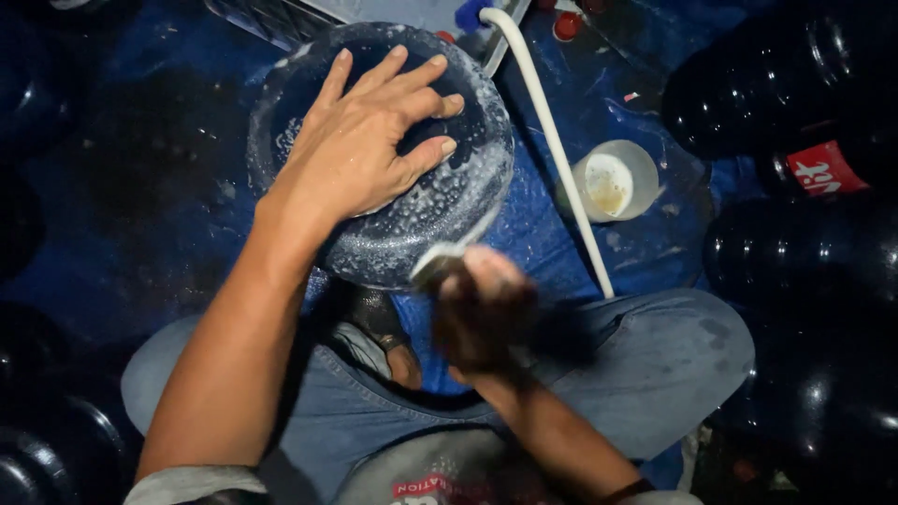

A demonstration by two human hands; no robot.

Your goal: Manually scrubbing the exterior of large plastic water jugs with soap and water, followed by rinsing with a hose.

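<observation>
A large clear water jug, its bottom facing me and coated in white soap foam, stands between my knees on the blue floor. My left hand lies flat on the jug's base with the fingers spread. My right hand, blurred by motion, is closed around a small pale scrubbing sponge that touches the jug's lower rim.
A white hose runs from the top down past the jug's right side. A white cup with yellowish liquid sits beside it. Dark jugs crowd the right and left edges. Red caps lie at the top.
</observation>
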